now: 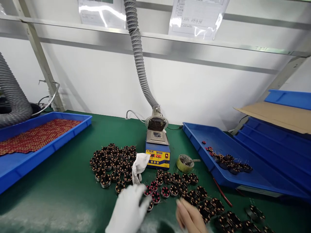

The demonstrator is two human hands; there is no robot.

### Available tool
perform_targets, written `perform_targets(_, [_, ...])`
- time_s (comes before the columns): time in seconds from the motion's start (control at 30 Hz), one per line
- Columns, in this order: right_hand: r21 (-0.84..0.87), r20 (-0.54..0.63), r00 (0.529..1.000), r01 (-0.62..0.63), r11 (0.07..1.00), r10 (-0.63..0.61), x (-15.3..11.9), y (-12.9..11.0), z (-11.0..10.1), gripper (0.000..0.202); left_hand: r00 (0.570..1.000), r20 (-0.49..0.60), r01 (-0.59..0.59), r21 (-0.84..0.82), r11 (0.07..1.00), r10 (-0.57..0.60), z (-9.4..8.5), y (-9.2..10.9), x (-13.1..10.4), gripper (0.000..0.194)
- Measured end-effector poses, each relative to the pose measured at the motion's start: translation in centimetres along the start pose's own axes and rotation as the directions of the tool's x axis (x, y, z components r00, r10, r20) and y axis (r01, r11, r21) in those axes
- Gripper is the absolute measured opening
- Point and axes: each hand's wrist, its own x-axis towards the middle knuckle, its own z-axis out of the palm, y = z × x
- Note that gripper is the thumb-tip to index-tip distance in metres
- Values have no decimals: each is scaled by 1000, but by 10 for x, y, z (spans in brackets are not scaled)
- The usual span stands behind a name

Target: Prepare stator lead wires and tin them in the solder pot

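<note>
My left hand (130,207), in a white glove and slightly blurred, has its thumb and fingers apart beside a few ring-shaped coil parts with pink tops (155,196). Bare and blurred, my right hand (190,216) has its fingers pressed together; anything between them is too small to make out. It is at the left edge of a spread of black ring parts with copper-coloured tips (193,196). A larger cluster of similar rings (116,164) stands left of centre. Beside it lies a crumpled white glove (140,164).
Behind the rings stands a blue and yellow heated unit (157,157) under a grey duct (138,55). A round tin (185,163) is to its right. Blue trays lie left (58,142) and right (209,165), the left one filled with red parts. More trays (274,136) are stacked far right.
</note>
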Motion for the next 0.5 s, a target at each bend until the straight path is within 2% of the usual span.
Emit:
perform_targets(0.1, [-90,-19,983,181,979,-183,70,-34,9,19,983,-107,156,89,984,-146,-13,-12,19,17])
perform_targets(0.17, [-176,-12,969,240,955,-246,111,-56,22,18,985,-75,158,79,984,-152,-13,-17,22,16])
perform_targets(0.23, [-263,-16,975,209,942,-221,141,-71,39,15,991,-18,135,52,990,-134,-9,-18,21,15])
perform_targets(0.37, [-358,-10,993,107,928,-119,164,-79,71,14,991,48,122,33,992,-123,0,-21,17,13])
perform_targets(0.43, [-350,5,995,95,932,-100,164,-75,78,13,990,62,122,30,992,-124,2,-24,17,14])
perform_targets(0.5, [-299,1,994,107,948,-112,159,-71,76,10,990,70,118,22,993,-120,1,-27,19,15])
